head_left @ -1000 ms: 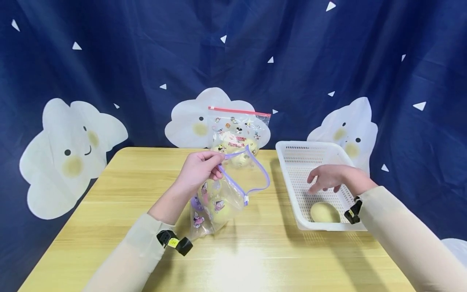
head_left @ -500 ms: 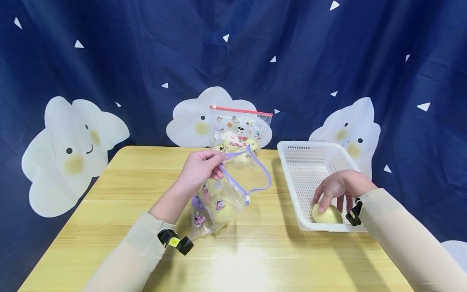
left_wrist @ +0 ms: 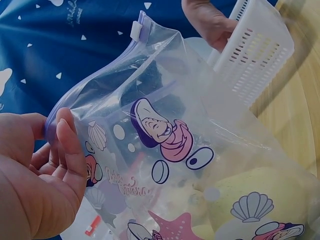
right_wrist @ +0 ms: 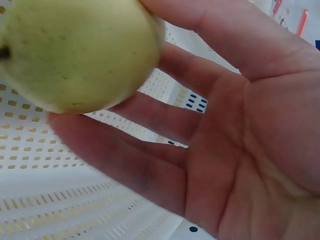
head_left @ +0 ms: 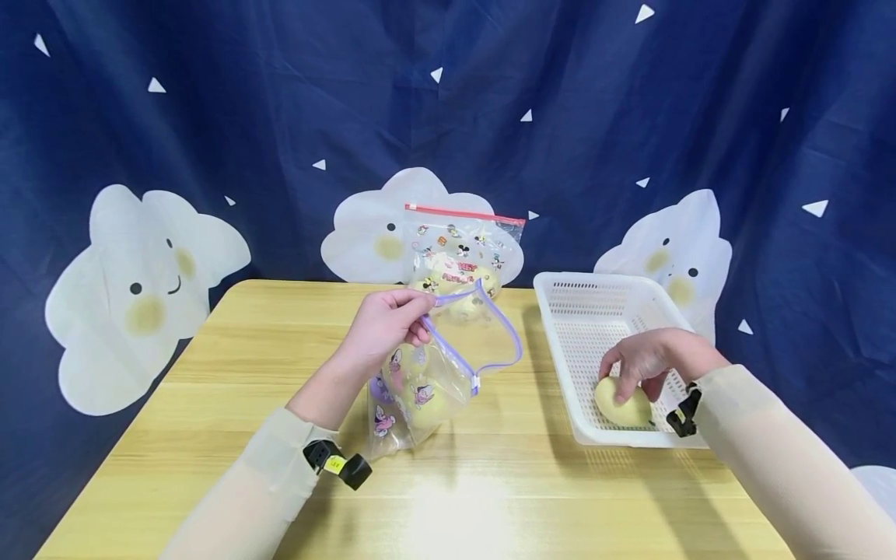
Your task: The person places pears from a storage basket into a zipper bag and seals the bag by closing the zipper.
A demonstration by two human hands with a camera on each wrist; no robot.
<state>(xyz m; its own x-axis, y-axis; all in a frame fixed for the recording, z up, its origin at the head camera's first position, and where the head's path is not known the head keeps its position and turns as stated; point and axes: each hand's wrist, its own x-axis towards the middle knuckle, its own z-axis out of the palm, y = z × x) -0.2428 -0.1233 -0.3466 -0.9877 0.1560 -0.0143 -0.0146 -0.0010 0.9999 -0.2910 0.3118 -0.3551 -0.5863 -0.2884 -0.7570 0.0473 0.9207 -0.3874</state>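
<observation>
My left hand [head_left: 388,327] pinches the purple zip rim of a clear, cartoon-printed zip bag [head_left: 451,369], seen in the head view left of the basket. The bag's mouth gapes toward the right, and yellowish round fruit shows through its wall in the left wrist view. Inside the white perforated basket [head_left: 558,358], my right hand [head_left: 647,362] grips a yellow-green pear [head_left: 619,404] between thumb and fingers. In the right wrist view the pear [right_wrist: 80,55] has a short dark stem at its left; the thumb lies over it and fingertips are beneath.
Behind the purple-rimmed bag stands a second clear zip bag [head_left: 463,233] with a red closure and yellowish fruit inside. Both bags and the basket are on a wooden table [head_left: 294,482]. A dark blue cloud-print curtain [head_left: 280,93] hangs beyond the table's far edge.
My right hand has come down into the basket and taken hold of the pear, which has turned so that its stem shows. The left hand still holds the bag in the same place.
</observation>
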